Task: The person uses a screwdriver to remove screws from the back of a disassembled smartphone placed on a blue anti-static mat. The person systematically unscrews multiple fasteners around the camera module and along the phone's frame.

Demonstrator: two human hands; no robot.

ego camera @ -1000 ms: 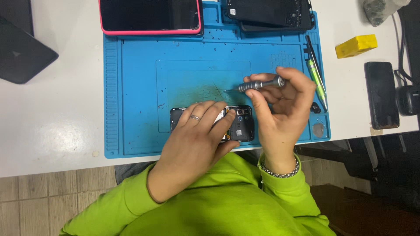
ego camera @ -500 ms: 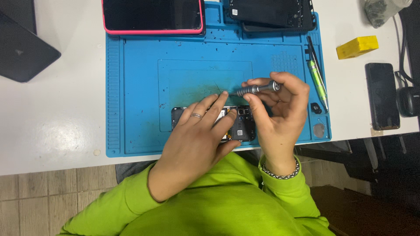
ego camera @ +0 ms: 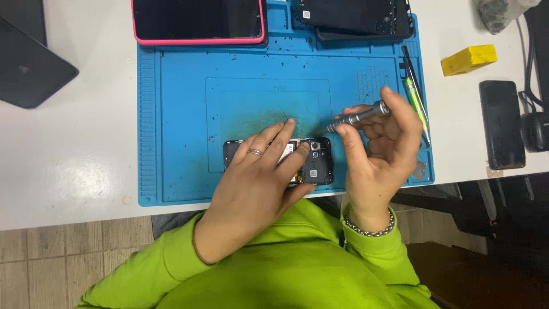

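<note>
- Yellow block [ego camera: 468, 59] on white counter [ego camera: 68, 154], up and right of right hand [ego camera: 380, 151]; dark phone [ego camera: 501, 123] further right.
- Pink-cased tablet [ego camera: 199, 22] above left hand [ego camera: 254, 183], at top edge of blue mat [ego camera: 183, 103].
- Opened phone [ego camera: 313, 161]: black, back off, innards showing, lying on mat.
- Left hand flat, fingers spread, pressing on opened phone.
- Right hand curled around grey screwdriver [ego camera: 357, 117], tip just above phone's right end.

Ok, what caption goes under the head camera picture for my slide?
Left hand steadies an opened phone on a blue mat; right hand holds a screwdriver.
</note>
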